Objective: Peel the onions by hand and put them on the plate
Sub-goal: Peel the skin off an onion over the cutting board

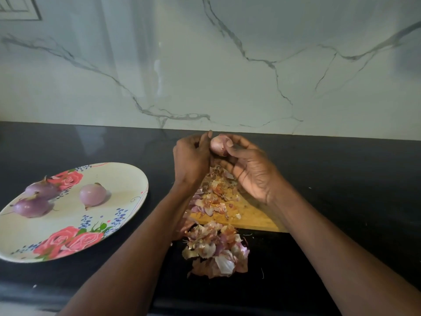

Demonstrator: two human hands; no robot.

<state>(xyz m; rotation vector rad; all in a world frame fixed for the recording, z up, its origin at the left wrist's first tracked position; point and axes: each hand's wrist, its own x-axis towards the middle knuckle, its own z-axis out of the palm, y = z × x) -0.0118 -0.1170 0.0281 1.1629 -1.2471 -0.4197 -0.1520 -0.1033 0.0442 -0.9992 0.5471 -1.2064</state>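
onion skins (216,249) on counter, onion (218,145) gripped between curled fingers of both hands

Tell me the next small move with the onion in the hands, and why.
Probably strip the loose skin flap: the right hand grips the onion while the left hand pinches at its side, over the pile of peels. Three peeled onions already sit on the plate.

Pink-rose plate (127,179), purple onions (92,194), black counter (341,179), grey-veined white wall (205,65).
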